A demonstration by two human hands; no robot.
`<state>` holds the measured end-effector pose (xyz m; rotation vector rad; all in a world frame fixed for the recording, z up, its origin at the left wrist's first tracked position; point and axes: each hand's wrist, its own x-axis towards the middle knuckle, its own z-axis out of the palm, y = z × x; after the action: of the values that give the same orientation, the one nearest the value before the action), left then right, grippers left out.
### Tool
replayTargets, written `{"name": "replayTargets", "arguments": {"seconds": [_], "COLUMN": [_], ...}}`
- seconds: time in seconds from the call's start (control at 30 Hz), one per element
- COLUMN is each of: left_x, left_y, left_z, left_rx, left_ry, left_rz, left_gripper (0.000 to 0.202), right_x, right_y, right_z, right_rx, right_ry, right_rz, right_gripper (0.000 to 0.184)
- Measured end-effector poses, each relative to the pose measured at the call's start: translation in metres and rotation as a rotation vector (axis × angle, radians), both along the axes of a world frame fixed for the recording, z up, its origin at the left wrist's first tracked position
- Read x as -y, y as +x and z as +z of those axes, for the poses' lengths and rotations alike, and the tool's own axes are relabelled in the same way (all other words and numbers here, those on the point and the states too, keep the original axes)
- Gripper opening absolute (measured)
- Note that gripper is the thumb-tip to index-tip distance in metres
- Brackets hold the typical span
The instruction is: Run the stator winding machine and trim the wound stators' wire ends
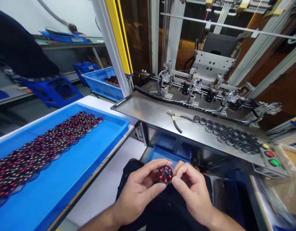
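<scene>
Above my lap, my left hand (144, 184) curls round a small ring-shaped motor stator (165, 174) with a black rim and red windings, thumb below and fingers above. The stator's open face is turned up toward me. My right hand (192, 189) is closed, with thumb and index fingertip pinched against the stator's right edge. Whether a small part lies between those fingertips is hidden. To the left, many similar stators (58, 136) lie in overlapping rows in a blue tray (90, 166).
Pliers (174, 122) lie on the metal ledge (148, 110) ahead, left of a cluster of black ring-shaped parts (230, 134). Behind stands a machine with fixtures (210, 91). A button box (270, 157) is at right. A blue crate (103, 83) stands at back left.
</scene>
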<state>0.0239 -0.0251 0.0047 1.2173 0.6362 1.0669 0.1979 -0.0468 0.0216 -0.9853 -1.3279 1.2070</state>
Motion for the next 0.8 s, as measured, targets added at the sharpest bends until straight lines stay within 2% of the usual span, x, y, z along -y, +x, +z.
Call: {"name": "replayTargets", "arguments": {"seconds": [0.1, 0.2, 0.27, 0.37, 0.43, 0.5, 0.63, 0.7, 0.8], "left_x": [-0.002, -0.003, -0.002, 0.000, 0.001, 0.002, 0.001, 0.000, -0.001], "left_y": [0.008, 0.015, 0.016, 0.013, 0.010, 0.009, 0.011, 0.011, 0.011], "left_z": [0.001, -0.002, -0.005, -0.010, -0.013, -0.015, -0.015, -0.013, -0.009], "left_rx": [0.153, 0.115, 0.036, -0.071, -0.127, -0.165, -0.134, -0.126, -0.175], "left_ry": [-0.116, -0.088, 0.014, 0.296, 0.482, 0.577, 0.528, 0.491, 0.505], "left_rz": [-0.020, 0.109, 0.181, 0.264, 0.286, 0.295, 0.318, 0.322, 0.324], "left_gripper": [0.048, 0.045, 0.044, 0.053, 0.057, 0.060, 0.056, 0.053, 0.051], "right_x": [0.008, 0.013, 0.014, 0.012, 0.010, 0.008, 0.010, 0.012, 0.014], "right_y": [-0.006, -0.009, -0.009, -0.008, -0.010, -0.014, -0.026, -0.027, -0.022], "right_z": [-0.011, -0.021, -0.025, -0.023, -0.020, -0.019, -0.030, -0.036, -0.035], "right_rx": [-0.069, -0.145, -0.185, -0.202, -0.196, -0.220, -0.327, -0.314, -0.220], "right_ry": [-0.005, -0.040, -0.076, -0.042, 0.003, -0.007, -0.131, -0.171, -0.058], "right_rz": [-0.049, -0.120, -0.155, -0.141, -0.104, -0.089, -0.198, -0.220, -0.228], "right_gripper": [0.020, 0.022, 0.024, 0.019, 0.021, 0.019, 0.027, 0.028, 0.017]}}
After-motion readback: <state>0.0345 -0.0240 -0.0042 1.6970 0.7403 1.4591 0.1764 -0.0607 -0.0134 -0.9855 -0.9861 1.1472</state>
